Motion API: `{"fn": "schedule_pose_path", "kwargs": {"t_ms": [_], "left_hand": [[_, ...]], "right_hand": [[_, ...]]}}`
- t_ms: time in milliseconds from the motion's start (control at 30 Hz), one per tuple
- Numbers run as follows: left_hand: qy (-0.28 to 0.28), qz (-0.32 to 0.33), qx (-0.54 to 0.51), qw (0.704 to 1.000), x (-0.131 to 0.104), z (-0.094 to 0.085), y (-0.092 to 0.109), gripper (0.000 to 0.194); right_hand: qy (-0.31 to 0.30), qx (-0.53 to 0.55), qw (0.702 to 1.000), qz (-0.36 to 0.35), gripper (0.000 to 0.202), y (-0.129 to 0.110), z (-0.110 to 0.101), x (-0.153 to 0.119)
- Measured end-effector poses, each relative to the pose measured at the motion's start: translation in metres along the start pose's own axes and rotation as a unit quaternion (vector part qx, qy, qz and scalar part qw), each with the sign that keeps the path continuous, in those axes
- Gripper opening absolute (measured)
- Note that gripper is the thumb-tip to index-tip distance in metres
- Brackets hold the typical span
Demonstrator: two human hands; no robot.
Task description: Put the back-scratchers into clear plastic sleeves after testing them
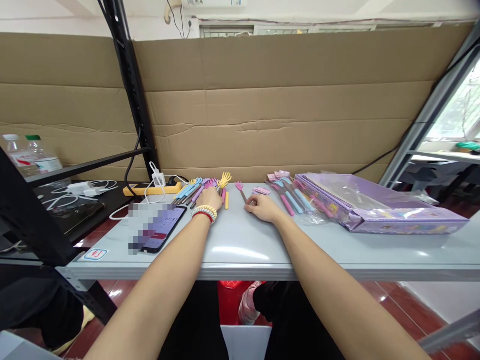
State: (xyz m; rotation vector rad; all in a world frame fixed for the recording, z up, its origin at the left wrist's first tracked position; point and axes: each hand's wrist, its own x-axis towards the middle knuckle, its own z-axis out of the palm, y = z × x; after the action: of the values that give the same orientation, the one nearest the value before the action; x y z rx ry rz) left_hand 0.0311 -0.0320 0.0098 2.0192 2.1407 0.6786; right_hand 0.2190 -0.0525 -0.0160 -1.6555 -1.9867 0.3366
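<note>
Several hand-shaped back scratchers (192,190) in yellow, blue, purple and pink lie in a bunch at the back left of the table. My left hand (210,199), with beaded bracelets and a red cord at the wrist, rests over the right side of this bunch; its fingers are hidden. A yellow back scratcher (225,179) sticks out just beyond it. My right hand (261,207) pinches the metal shaft of a pink back scratcher (239,186), whose small hand-shaped head points away from me. Beyond the right hand lies a small pink card (261,190).
Packaged back scratchers (294,195) in clear bags lie to the right, beside a purple box (405,228) with plastic film inside. A phone (165,230) and a yellow power strip (172,188) with white cables sit left. Cardboard (277,110) closes off the back.
</note>
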Motion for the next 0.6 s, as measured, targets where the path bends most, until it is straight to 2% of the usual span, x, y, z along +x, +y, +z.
{"fn": "schedule_pose_path", "kwargs": {"t_ms": [600], "left_hand": [[-0.008, -0.016, -0.033, 0.999, -0.0002, -0.0080, 0.0031, 0.038]], "right_hand": [[-0.007, 0.007, 1.000, 0.002, 0.022, 0.0004, -0.0002, 0.0007]]}}
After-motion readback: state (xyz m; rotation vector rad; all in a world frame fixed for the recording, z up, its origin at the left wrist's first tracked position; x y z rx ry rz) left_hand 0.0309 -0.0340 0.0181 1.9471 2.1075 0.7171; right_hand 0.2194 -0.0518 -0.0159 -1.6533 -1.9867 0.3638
